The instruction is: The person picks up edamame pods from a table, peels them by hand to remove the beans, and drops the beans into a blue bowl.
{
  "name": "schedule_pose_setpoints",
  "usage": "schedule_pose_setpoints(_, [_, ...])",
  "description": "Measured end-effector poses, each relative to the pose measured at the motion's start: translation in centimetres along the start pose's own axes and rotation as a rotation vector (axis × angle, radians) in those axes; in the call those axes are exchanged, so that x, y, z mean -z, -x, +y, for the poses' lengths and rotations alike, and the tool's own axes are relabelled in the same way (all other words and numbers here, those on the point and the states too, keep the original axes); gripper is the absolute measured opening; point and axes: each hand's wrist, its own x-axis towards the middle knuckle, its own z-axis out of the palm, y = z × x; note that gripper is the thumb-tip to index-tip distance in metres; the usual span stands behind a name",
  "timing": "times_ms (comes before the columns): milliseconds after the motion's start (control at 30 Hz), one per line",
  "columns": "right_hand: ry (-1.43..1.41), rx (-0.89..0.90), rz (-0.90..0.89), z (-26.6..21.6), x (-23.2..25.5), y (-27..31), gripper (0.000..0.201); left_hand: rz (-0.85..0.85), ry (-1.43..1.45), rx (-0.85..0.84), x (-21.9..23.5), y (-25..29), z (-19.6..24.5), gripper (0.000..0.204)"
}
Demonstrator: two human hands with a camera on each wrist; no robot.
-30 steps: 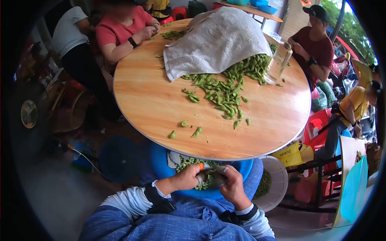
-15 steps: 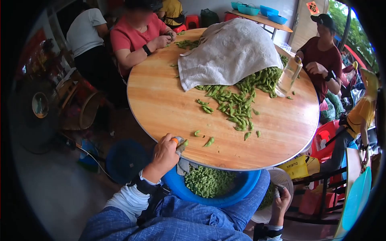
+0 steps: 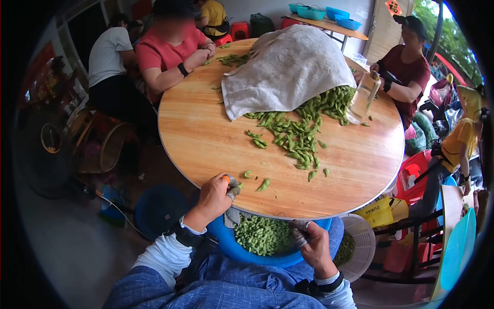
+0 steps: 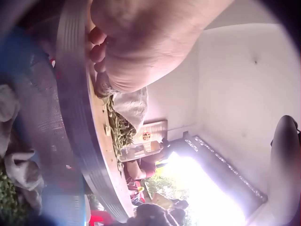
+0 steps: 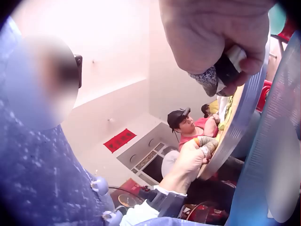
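Observation:
At the near left edge of the round table, my left hand [image 3: 213, 198] pinches a green edamame pod [image 3: 240, 186] between thumb and forefinger, both in grey wraps; an orange ring circles one finger. My right hand [image 3: 315, 246] hovers over the right side of the blue basin [image 3: 222, 238], its wrapped thumb and forefinger loosely bent and nothing visible between them. Shelled green beans [image 3: 262, 236] fill the basin below. Two loose pods, one of them an edamame pod [image 3: 263, 184], lie just right of my left hand. The right wrist view shows the right hand's grey finger wraps [image 5: 204, 81] close up.
A towel [image 3: 290, 72] covers a heap of pods [image 3: 296, 136] on the wooden table [image 3: 206, 139]. A clear plastic container [image 3: 363, 98] stands right of it. Beside my right leg is a white basket [image 3: 366, 242]. People sit around the table; one wears red [image 3: 167, 56].
Both hands were together over the basin; the left then reached the table edge and took a pod. My right hand went out over the white basket, then came back over the basin.

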Motion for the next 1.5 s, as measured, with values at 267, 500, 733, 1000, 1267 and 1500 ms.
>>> schedule_pose_setpoints(267, [-0.416,-0.15,-0.15,-2.4,-1.0,-1.4,0.021,-0.45,1.31,0.439,0.3,1.6,6.0,0.007])
schedule_pose_setpoints(500, [-0.535,-0.181,-0.263,-2.1,-0.9,-1.5,0.026,-0.639,1.212,0.416,-0.2,1.8,6.9,0.008])
schedule_pose_setpoints(733, [-0.545,-0.205,-0.238,-1.3,-0.8,-0.9,0.026,-0.708,1.175,0.398,-0.6,1.9,7.1,0.006])
schedule_pose_setpoints(1000, [-0.548,-0.208,-0.231,-0.5,-0.6,-0.6,0.024,-0.703,1.152,0.457,-0.4,1.9,7.8,0.007])
schedule_pose_setpoints(1267, [-0.489,-0.207,-0.213,-1.0,-0.7,-0.4,0.021,-0.738,1.124,0.444,-1.0,2.1,7.4,0.005])
schedule_pose_setpoints(1500, [-0.441,-0.154,-0.184,0.3,-1.3,-0.6,0.019,-0.749,1.164,0.484,-2.0,2.5,7.0,0.007])
